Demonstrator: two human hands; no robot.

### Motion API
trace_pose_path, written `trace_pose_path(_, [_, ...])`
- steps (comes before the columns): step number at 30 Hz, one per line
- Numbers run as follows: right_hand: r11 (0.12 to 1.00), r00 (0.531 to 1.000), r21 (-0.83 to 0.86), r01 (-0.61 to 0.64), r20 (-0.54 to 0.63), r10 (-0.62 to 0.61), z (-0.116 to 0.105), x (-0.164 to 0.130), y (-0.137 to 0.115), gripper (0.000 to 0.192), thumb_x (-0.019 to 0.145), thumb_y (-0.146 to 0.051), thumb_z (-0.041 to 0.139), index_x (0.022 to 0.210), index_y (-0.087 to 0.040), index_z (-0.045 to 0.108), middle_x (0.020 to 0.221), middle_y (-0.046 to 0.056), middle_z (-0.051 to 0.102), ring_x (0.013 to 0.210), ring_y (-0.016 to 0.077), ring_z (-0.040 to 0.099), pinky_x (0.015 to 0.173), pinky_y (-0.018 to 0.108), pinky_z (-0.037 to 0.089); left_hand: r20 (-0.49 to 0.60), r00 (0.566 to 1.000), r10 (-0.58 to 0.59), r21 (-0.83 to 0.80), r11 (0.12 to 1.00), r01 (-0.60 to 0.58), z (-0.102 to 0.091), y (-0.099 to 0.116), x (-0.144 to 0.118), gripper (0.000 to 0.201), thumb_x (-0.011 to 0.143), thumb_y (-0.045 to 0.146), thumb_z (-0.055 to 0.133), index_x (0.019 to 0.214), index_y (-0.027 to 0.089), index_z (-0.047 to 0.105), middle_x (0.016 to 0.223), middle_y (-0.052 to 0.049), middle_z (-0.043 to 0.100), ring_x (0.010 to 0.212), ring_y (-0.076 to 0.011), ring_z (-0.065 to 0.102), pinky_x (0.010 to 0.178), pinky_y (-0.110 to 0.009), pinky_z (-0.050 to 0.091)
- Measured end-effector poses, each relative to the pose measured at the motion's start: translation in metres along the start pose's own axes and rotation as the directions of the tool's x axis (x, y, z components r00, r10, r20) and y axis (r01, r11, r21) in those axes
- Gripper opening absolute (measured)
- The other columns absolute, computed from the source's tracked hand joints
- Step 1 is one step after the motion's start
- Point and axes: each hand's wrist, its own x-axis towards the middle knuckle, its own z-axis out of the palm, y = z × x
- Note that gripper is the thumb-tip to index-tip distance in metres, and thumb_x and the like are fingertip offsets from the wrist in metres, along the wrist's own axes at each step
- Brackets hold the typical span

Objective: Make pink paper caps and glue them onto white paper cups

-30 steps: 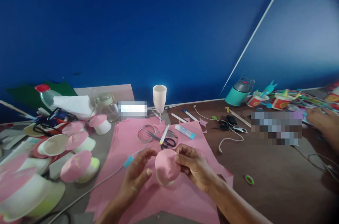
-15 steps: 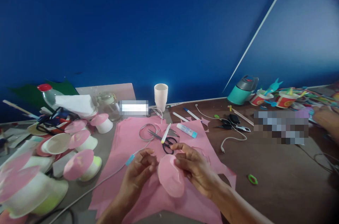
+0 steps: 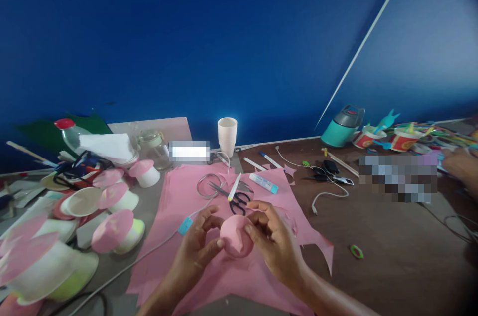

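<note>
**Craft table against a blue wall: pink disc held in both hands**

Setting: we face a deep blue wall behind a brown table (image 3: 392,256) crowded along its far and left edges.

Work surface: a pink sheet (image 3: 179,196) lies spread before us, its right edge jagged from cutting. Open room remains only on the bare brown area to the right of the sheet, where a small green ring (image 3: 356,251) lies alone.

Item in hand: a round pink disc (image 3: 233,241), held just above the sheet. Our left hand (image 3: 197,251) pinches its left rim with thumb and curled fingers; our right hand (image 3: 274,241) grips the right rim, fingers bent over the top.

Beyond the hands: black scissors (image 3: 233,199) and a glue stick (image 3: 263,183) rest on the sheet, and a white cup (image 3: 227,135) stands upright by the wall.

Left edge: paper cups topped with pink discs (image 3: 115,231), partly cut off by the frame.

Hard to make out: we see two pixelated patches on the table hiding what lies there. Another person's hand (image 3: 461,166) is cut off at the right border. The disc's underside is hidden.
</note>
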Motion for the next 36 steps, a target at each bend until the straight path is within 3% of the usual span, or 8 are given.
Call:
trace_pose_path(4, [0.97, 0.979, 0.161, -0.184, 0.119, 0.166, -0.001, 0.002, -0.007, 0.048, 0.074, -0.048, 0.078, 0.106, -0.021, 0.055, 0.066, -0.004, 0.059, 0.058, 0.0123, 0.051, 0.056, 0.025, 0.035, -0.011, 0.999, -0.048, -0.082, 0.996, 0.047, 0.003, 0.003, -0.001, 0.053, 0.08, 0.044, 0.079, 0.122, 0.025, 0.053, 0.077, 0.003, 0.056, 0.07, -0.0129, 0.054, 0.064, -0.023, 0.041])
trace_pose_path(9, [0.816, 0.867, 0.32, -0.481, 0.309, 0.39, -0.008, 0.006, -0.02, 0.055, 0.061, -0.046, 0.087, 0.1, -0.021, 0.058, 0.06, -0.009, 0.05, 0.05, 0.0065, 0.042, 0.049, 0.02, 0.026, -0.017, 0.998, -0.052, -0.024, 0.998, 0.052, 0.001, 0.012, -0.002, 0.053, 0.08, 0.049, 0.078, 0.118, 0.023, 0.053, 0.077, 0.001, 0.058, 0.073, -0.0146, 0.054, 0.068, -0.026, 0.043])
trace_pose_path(16, [0.844, 0.849, 0.277, -0.459, 0.416, 0.325, -0.011, 0.006, -0.026, 0.07, 0.061, -0.047, 0.089, 0.115, -0.02, 0.052, 0.065, -0.006, 0.059, 0.049, 0.0058, 0.038, 0.047, 0.02, 0.025, -0.027, 0.998, -0.053, -0.143, 0.989, 0.049, 0.0, 0.008, -0.002, 0.052, 0.081, 0.044, 0.078, 0.12, 0.024, 0.051, 0.078, 0.003, 0.057, 0.07, -0.013, 0.054, 0.065, -0.025, 0.043])
trace_pose_path(22, [0.783, 0.801, 0.261, -0.565, 0.403, 0.443, -0.011, 0.006, -0.026, 0.065, 0.056, -0.037, 0.09, 0.11, -0.024, 0.057, 0.07, -0.006, 0.059, 0.055, 0.0074, 0.045, 0.051, 0.02, 0.028, -0.034, 0.998, -0.06, -0.054, 0.997, 0.058, 0.005, 0.013, -0.001, 0.053, 0.074, 0.052, 0.08, 0.113, 0.023, 0.058, 0.077, -0.001, 0.059, 0.072, -0.0176, 0.057, 0.067, -0.029, 0.046])
trace_pose_path(24, [0.804, 0.814, 0.254, -0.538, 0.406, 0.416, -0.014, 0.007, -0.026, 0.065, 0.058, -0.042, 0.089, 0.112, -0.023, 0.058, 0.069, -0.006, 0.057, 0.053, 0.0071, 0.043, 0.051, 0.02, 0.027, -0.055, 0.997, -0.054, -0.052, 0.997, 0.051, 0.004, 0.013, 0.0, 0.055, 0.073, 0.054, 0.081, 0.112, 0.022, 0.059, 0.076, 0.0, 0.058, 0.071, -0.0172, 0.056, 0.066, -0.029, 0.045])
trace_pose_path(28, [0.895, 0.902, 0.264, -0.36, 0.344, 0.261, -0.021, 0.01, -0.024, 0.071, 0.066, -0.055, 0.084, 0.121, -0.022, 0.055, 0.077, -0.003, 0.059, 0.053, 0.0066, 0.04, 0.05, 0.022, 0.027, -0.105, 0.994, -0.035, -0.117, 0.993, 0.022, 0.003, 0.01, 0.0, 0.055, 0.075, 0.048, 0.081, 0.117, 0.023, 0.055, 0.074, 0.003, 0.056, 0.069, -0.014, 0.053, 0.064, -0.025, 0.043])
trace_pose_path(36, [0.912, 0.923, 0.203, -0.357, 0.224, 0.312, -0.018, 0.015, -0.012, 0.052, 0.065, -0.05, 0.085, 0.102, -0.019, 0.063, 0.069, -0.005, 0.054, 0.054, 0.0065, 0.039, 0.052, 0.022, 0.027, -0.087, 0.996, -0.018, -0.022, 1.0, 0.017, 0.005, 0.009, 0.0, 0.052, 0.079, 0.05, 0.077, 0.115, 0.021, 0.053, 0.075, 0.002, 0.057, 0.071, -0.0134, 0.052, 0.068, -0.024, 0.043])
